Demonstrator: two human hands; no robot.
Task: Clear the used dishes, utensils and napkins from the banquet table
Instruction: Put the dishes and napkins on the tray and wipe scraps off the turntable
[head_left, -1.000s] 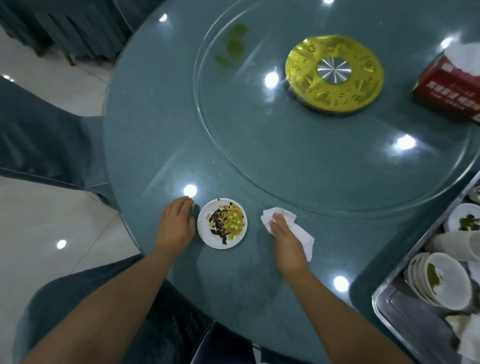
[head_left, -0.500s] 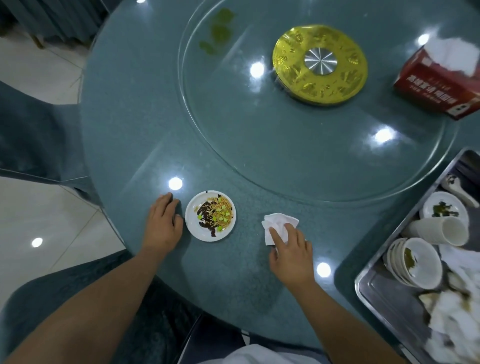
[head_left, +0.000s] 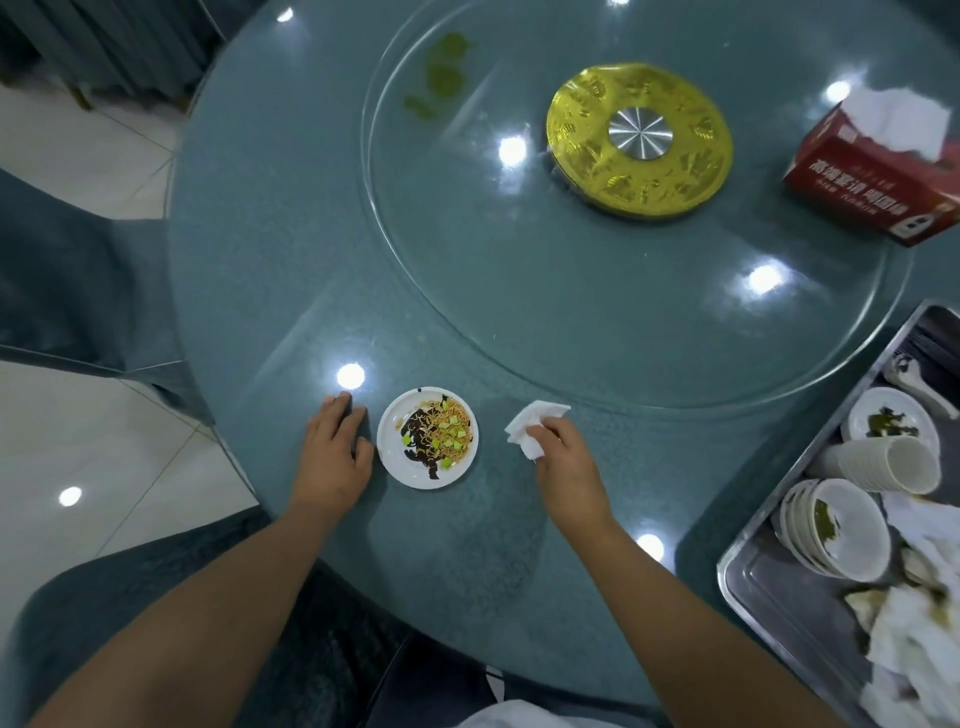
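Note:
A small white plate (head_left: 415, 470) with noodle scraps, dark sauce and green bits sits near the front edge of the round blue-green table (head_left: 270, 270). My left hand (head_left: 332, 452) rests flat on the table just left of the plate, touching its rim. My right hand (head_left: 563, 465) grips a crumpled white napkin (head_left: 532, 428) to the right of the plate. A metal tray (head_left: 769, 597) at the right holds stacked white bowls (head_left: 831, 525), stacked cups (head_left: 883, 465), a dirty saucer (head_left: 891, 421) and used napkins (head_left: 914, 639).
A glass turntable (head_left: 519, 270) with a gold hub (head_left: 639, 140) covers the table's middle, with green smears at its far side. A red tissue box (head_left: 872, 182) stands on its right part. Cloth-covered chairs (head_left: 78, 270) stand at the left.
My right hand has closed round the napkin and bunched it up off the table. My left hand stays beside the plate. The view has shifted.

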